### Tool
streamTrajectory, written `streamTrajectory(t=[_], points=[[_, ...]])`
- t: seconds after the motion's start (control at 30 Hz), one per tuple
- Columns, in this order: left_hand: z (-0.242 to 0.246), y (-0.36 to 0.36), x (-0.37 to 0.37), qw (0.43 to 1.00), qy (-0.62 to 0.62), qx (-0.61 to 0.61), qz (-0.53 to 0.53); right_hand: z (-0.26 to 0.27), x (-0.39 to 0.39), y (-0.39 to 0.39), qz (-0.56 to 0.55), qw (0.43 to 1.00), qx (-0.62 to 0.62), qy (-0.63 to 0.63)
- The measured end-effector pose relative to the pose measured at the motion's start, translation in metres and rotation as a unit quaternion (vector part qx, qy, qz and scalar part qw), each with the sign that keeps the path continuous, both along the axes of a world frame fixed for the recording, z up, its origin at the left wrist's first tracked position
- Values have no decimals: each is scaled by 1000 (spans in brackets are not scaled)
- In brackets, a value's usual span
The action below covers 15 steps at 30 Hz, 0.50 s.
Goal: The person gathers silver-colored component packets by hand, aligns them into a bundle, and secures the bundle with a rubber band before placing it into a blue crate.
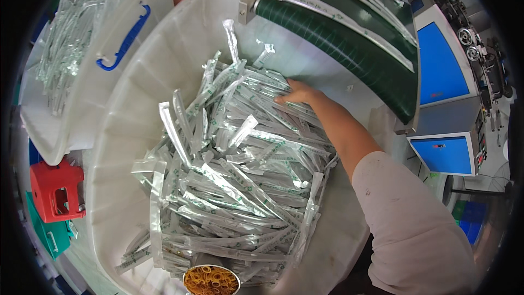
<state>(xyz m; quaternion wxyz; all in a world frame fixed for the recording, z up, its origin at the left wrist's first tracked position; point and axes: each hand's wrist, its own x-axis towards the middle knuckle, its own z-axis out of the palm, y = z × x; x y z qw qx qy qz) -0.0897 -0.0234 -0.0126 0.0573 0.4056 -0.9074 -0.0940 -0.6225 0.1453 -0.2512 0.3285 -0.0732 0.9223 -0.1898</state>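
Observation:
Many long, narrow plastic packets point(245, 188) with green print lie piled in a large white plastic tub point(110, 131). My right hand point(298, 91) reaches over the right side and rests on packets near the back right of the heap. Its thumb is apart from the fingers, whose tips are partly hidden among the packets, so a grip cannot be made out. My left hand is out of view. A round container of yellow-brown rubber bands point(211, 282) stands at the near edge of the pile.
A green conveyor belt point(348, 49) bearing several packets overhangs the tub at the back right. Another white tub point(82, 131) with a blue handle point(125, 41) holds more packets at left. A red plastic stool point(45, 192) stands below it. Blue-panelled machinery point(444, 65) is at right.

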Motion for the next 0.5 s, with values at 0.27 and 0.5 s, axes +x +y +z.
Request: streamTrajectory(t=[0.27,0.5], points=[[-5,-4,-13,998,-47,5,-33,21,-17,-6,-6,964,42,-263],[-1,-4,3,999,-40,1,-35,46,21,-17,-70,971,30,-228]])
